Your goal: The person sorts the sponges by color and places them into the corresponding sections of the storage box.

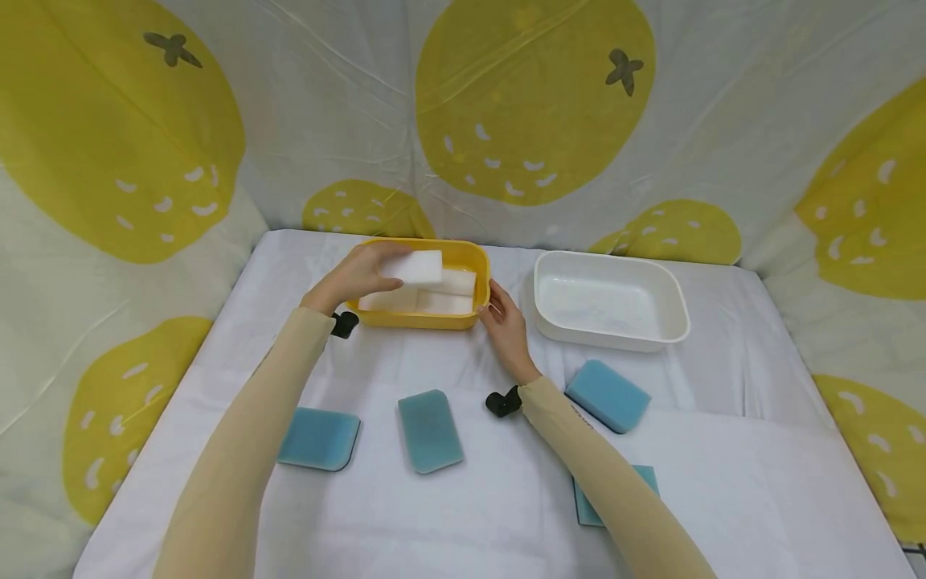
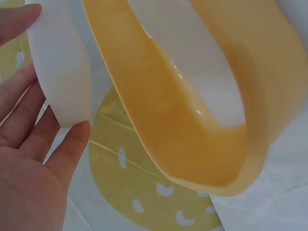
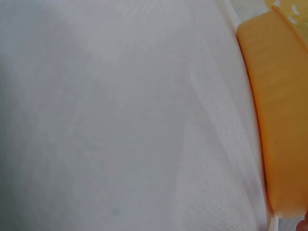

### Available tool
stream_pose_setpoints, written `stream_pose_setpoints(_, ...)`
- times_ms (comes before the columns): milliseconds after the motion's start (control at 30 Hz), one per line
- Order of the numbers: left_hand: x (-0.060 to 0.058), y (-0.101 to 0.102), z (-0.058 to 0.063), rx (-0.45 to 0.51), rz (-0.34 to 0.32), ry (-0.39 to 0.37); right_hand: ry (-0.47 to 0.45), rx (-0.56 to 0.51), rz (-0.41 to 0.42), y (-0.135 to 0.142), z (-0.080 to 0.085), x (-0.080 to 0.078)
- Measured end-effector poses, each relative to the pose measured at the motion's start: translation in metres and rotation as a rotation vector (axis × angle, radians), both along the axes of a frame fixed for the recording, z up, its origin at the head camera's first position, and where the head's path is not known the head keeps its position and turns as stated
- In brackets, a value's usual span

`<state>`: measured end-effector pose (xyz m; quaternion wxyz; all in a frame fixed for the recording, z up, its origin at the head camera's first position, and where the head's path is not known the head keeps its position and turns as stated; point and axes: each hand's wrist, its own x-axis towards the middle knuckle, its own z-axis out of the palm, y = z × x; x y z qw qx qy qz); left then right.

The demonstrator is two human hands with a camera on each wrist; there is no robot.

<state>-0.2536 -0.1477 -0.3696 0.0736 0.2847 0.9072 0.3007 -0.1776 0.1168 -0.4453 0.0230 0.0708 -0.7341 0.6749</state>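
Nearest the head camera, beige sleeves (image 1: 242, 434) reach toward twelve o'clock. The left hand (image 1: 354, 279) pinches a white block (image 1: 423, 268) over the yellow box (image 1: 415, 321); the right hand (image 1: 510, 331) touches the box's three-o'clock end, pinching or not, one cannot tell. In the left wrist view, spread fingers (image 2: 72, 147) hold the block at ten o'clock; likely light and soft, it suits gentle pressure on opposite edges. The right wrist view shows the box at three o'clock.

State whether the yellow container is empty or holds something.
It holds something: in the head view, white blocks lie inside the yellow container, while the left grip holds another white block.
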Motion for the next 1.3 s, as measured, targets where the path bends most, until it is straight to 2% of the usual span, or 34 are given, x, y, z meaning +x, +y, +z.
stream_pose_setpoints(233, -0.012, -0.006, -0.01, 0.012, 0.034, -0.039, -0.005, 0.004, -0.003, 0.0, 0.001, 0.0)
stream_pose_setpoints(367, -0.013, -0.008, -0.014, 0.041, 0.05, -0.022, -0.012, 0.005, -0.005, -0.001, 0.001, 0.001)
stream_pose_setpoints(500, -0.017, -0.007, -0.016, 0.007, 0.089, -0.052, -0.013, -0.002, -0.012, -0.001, 0.001, 0.001)
stream_pose_setpoints(733, -0.021, -0.007, -0.019, -0.016, 0.099, -0.072, -0.006, -0.008, -0.037, 0.002, -0.031, -0.015)
stream_pose_setpoints(1067, -0.03, -0.01, -0.025, -0.039, 0.12, -0.079, -0.01, 0.008, -0.056, 0.001, -0.033, -0.015)
stream_pose_setpoints(1167, -0.03, -0.01, -0.026, -0.031, 0.133, -0.106, -0.01, 0.001, -0.052, 0.002, -0.033, -0.015)
stream_pose_setpoints(1300, -0.028, -0.011, -0.026, -0.014, 0.15, -0.142, -0.003, -0.016, -0.027, 0.002, -0.023, -0.01)
